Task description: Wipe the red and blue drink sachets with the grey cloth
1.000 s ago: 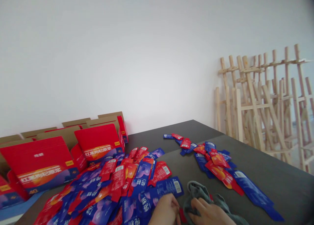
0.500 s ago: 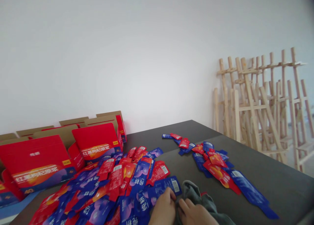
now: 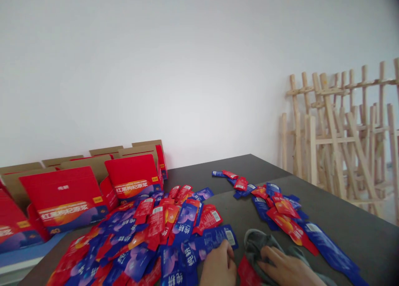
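My left hand [image 3: 219,266] rests at the bottom edge on the near side of a big heap of red and blue sachets [image 3: 146,236], its fingers touching a blue sachet [image 3: 215,238]. My right hand [image 3: 288,268] lies flat on a crumpled grey cloth [image 3: 258,242], fingers spread over it. A red sachet [image 3: 247,273] peeks out between the two hands, partly under the cloth. A second, smaller row of sachets [image 3: 280,209] stretches away to the right on the dark table [image 3: 343,223].
Several open red cardboard boxes [image 3: 132,178] stand along the white wall at the left, behind the heap. Wooden easel frames [image 3: 339,132] lean against the wall beyond the table's right edge.
My hands have drawn apart: the right hand slid right over the cloth, uncovering a red sachet between them. The camera view has shifted slightly to the left.
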Tool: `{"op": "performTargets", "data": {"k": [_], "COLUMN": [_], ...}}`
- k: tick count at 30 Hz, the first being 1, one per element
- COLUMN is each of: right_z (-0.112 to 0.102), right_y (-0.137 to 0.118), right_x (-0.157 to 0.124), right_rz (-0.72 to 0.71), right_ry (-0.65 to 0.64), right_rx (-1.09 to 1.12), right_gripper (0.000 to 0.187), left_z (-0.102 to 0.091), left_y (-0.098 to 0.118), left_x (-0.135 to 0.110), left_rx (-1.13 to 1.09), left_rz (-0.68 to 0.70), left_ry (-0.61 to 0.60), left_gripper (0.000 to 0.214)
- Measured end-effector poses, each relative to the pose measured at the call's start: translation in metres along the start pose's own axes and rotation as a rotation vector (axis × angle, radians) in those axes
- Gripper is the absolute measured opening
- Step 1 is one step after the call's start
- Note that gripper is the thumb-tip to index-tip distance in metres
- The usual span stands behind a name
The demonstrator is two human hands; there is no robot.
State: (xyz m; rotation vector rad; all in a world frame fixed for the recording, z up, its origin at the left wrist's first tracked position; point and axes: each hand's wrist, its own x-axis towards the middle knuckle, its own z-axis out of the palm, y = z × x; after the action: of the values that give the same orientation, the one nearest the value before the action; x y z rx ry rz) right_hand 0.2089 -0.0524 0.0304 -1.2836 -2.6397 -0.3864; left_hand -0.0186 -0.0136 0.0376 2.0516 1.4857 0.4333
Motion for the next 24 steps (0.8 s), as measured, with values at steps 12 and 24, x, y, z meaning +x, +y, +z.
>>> {"op": "performTargets", "data": {"k": [12,24], "right_z": [0.012,-0.003], "right_y": [0.023,0.000], "right_x": [-0.010,0.011], "right_rz": [0.370,0.210], "right_ry": [-0.075,0.142], "right_rx": [0.091,0.145], "right_gripper": [0.058,0.055], "left_z": [0.062,0.032], "left_y": [-0.009,-0.039], "left_x": [0.025,0.032], "left_rx": [0.444,-0.458], "left_rz": [0.393,0.047], "left_ry": [-0.074,-0.188], "left_gripper": [0.041,0.007]}}
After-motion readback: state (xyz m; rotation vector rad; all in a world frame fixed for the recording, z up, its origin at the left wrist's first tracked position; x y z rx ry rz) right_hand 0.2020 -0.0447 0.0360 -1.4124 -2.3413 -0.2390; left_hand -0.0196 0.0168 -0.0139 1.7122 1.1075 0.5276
